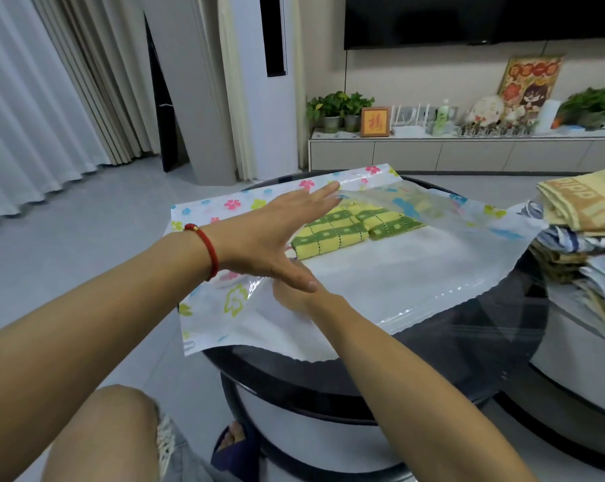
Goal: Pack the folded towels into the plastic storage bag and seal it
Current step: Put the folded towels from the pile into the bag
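A plastic storage bag (398, 269), clear on top and printed with flowers, lies flat on a round dark glass table (475, 346), its open mouth facing right. Two folded green-and-yellow checked towels (332, 234) lie side by side inside it, towards the far side. My left hand (276, 234), with a red bracelet on its wrist, rests flat and open on the bag's flowered left part, fingers stretched out. My right hand (290, 293) reaches into the bag under the clear film; my left thumb and the film partly hide it. A stack of folded towels (579, 231) stands at the table's right.
A low TV cabinet (468, 154) with potted plants and ornaments runs along the far wall under a dark screen. Curtains hang at the left. My knee (113, 433) and a slippered foot (235, 447) are below the table's near edge.
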`<state>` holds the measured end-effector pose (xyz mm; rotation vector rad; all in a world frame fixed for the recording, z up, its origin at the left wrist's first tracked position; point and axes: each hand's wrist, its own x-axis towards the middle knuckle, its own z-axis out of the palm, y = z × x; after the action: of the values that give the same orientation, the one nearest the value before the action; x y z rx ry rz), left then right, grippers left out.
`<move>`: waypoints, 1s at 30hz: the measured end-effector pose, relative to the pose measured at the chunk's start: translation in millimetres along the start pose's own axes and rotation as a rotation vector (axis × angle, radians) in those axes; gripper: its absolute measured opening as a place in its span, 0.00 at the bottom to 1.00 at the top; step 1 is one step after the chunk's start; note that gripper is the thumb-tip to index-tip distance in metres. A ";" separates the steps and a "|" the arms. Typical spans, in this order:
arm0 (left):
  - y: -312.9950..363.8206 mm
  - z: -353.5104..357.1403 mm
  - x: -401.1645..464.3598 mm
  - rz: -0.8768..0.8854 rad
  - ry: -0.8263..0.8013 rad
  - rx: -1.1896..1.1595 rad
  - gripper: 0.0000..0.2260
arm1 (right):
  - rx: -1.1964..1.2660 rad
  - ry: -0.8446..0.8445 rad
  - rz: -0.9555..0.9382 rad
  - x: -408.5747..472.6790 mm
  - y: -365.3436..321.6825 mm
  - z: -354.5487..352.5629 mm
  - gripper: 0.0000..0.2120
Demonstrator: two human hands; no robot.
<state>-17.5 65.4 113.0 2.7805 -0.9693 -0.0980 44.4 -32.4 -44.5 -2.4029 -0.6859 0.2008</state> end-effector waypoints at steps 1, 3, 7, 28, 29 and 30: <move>0.1 1.9 0.8 0.001 0.012 0.010 0.53 | 0.034 0.052 -0.010 -10.0 2.2 -7.9 0.17; 2.3 6.1 5.3 -0.004 0.047 0.047 0.53 | 0.056 0.115 -0.030 -36.8 16.7 -23.9 0.16; 17.5 20.0 27.3 -0.006 0.103 0.173 0.49 | -0.098 0.136 -0.044 -106.6 72.6 -65.4 0.26; 75.9 86.4 147.2 0.014 0.156 0.375 0.35 | -0.404 0.562 1.108 -322.8 370.2 -301.8 0.25; 74.9 86.3 148.3 0.016 0.163 0.369 0.35 | -0.424 0.567 1.100 -323.9 370.4 -305.9 0.26; 74.0 85.9 149.1 0.012 0.163 0.359 0.35 | -0.418 0.569 1.083 -325.0 368.5 -310.2 0.26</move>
<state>43.4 -97.9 44.3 3.0381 -1.0511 0.3321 17.3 -612.7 -30.0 -2.7724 0.9444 -0.2173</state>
